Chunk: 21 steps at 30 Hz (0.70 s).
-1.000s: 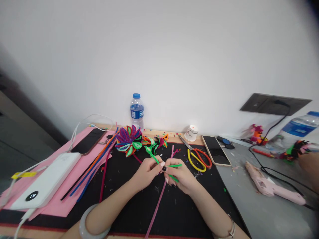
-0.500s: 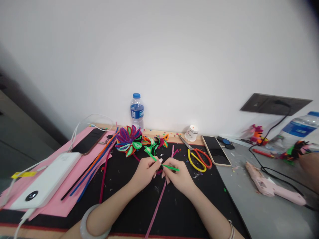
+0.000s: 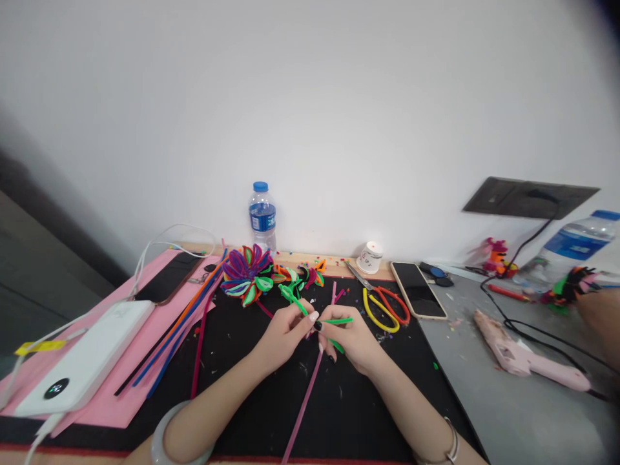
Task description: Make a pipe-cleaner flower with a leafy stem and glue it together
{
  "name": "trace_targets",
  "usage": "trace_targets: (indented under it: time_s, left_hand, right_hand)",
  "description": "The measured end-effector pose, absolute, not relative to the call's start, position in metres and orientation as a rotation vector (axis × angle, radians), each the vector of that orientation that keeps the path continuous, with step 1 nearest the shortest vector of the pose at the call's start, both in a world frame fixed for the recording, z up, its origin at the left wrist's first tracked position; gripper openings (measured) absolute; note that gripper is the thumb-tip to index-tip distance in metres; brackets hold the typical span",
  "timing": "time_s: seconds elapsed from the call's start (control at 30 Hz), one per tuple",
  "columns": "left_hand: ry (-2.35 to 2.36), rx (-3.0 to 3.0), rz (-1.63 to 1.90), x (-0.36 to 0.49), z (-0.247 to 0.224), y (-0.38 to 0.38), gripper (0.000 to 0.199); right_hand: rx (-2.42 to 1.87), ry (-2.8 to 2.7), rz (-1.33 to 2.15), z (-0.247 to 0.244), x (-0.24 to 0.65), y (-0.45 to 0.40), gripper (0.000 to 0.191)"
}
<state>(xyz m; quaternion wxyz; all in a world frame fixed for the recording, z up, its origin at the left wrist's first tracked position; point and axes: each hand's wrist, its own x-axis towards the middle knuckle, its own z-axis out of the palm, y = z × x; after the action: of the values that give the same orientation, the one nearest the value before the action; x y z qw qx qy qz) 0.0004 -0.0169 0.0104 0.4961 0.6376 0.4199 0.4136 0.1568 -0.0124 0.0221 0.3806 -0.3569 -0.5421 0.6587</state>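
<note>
Green pipe cleaners (image 3: 339, 321) were pinched at the frame's centre by the left hand (image 3: 282, 332) and the right hand (image 3: 356, 339), their fingertips brought together, presumably for fine control. Scissors (image 3: 372, 289) were laid right of centre, probably within easy reach. The black mat (image 3: 358, 413) was dotted with scraps (image 3: 312, 300); the upper frame was filled by a white wall (image 3: 310, 129).

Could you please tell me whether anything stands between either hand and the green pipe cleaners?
Nothing visible does: the left hand and right hand both have the green pipe cleaners in their grip. The scissors lie off to the right, out of the way.
</note>
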Motion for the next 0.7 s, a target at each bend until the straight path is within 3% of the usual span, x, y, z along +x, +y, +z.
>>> trace_targets:
  time_s: [0.13,0.27,0.43,0.6,0.7]
  left_hand:
    - [0.911,1.669,0.974,-0.002,0.013,-0.018,0.029]
    - [0.954,1.790,1.017,-0.003,0.017,-0.018,0.033]
    - [1.152,1.730,1.107,0.000,0.017,-0.018,0.037]
    - [1.321,1.642,1.119,0.004,0.007,-0.016,0.039]
    - [1.356,1.612,1.105,0.005,0.003,-0.014,0.038]
  right_hand:
    - [-0.813,-1.241,1.907,0.024,0.161,-0.011,0.016]
    - [-0.870,-1.299,1.871,0.023,0.160,-0.012,0.018]
    - [-1.056,-1.571,1.433,0.022,0.152,-0.016,0.017]
    - [-1.132,-2.045,0.748,0.019,0.152,-0.020,0.016]
    - [-1.113,-2.184,0.555,0.018,0.153,-0.021,0.015]
